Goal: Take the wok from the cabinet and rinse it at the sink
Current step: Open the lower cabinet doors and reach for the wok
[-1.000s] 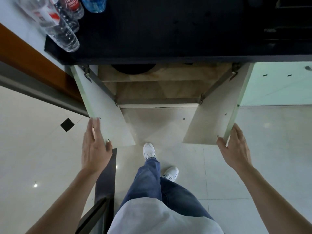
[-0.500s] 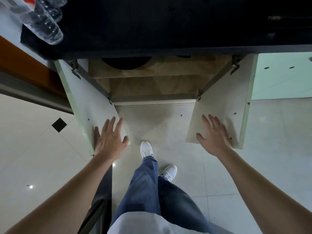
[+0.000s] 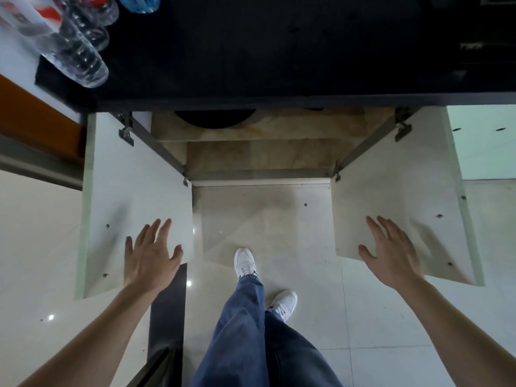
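Head view: left hand (image 3: pixel 150 255) and right hand (image 3: pixel 391 255), both spread, empty, at open cabinet doors (image 3: pixel 134 191). Dark wok (image 3: pixel 215 120) partly visible inside.

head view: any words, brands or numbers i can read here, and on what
Nearest clear bottle, red and white label: print too blurred to read.
Bottle behind it, red label: cut off by the frame edge, unreadable.
Blue bottle: no text shows.
No readable text anywhere else.
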The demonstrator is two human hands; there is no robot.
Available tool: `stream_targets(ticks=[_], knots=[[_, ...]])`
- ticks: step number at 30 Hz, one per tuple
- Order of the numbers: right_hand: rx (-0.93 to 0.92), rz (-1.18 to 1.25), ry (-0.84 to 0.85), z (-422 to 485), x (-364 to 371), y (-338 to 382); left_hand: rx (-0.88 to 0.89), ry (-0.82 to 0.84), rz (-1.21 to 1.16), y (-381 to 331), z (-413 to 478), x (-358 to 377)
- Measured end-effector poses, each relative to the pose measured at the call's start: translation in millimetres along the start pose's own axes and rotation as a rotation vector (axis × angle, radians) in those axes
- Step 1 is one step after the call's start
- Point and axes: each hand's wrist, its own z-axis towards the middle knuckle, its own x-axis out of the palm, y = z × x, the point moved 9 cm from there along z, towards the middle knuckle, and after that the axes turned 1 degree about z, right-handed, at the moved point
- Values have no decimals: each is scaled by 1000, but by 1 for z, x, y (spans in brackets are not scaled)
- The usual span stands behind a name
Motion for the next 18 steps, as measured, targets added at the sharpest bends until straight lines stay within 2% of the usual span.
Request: stream_targets(ticks=[3,8,12,18], knots=[[-67,12,-51,21,-7,23,112,-66,-23,-40,19,-7],[-239,-17,-255,72,-23,72,351,-254,-94,-123,69,-14],[-339,-45,-428,126,-34,107,541,-357,16,-190,125,-9],[-438,-50,-659,208,-60,149,641,-484,103,-263,212,-21]])
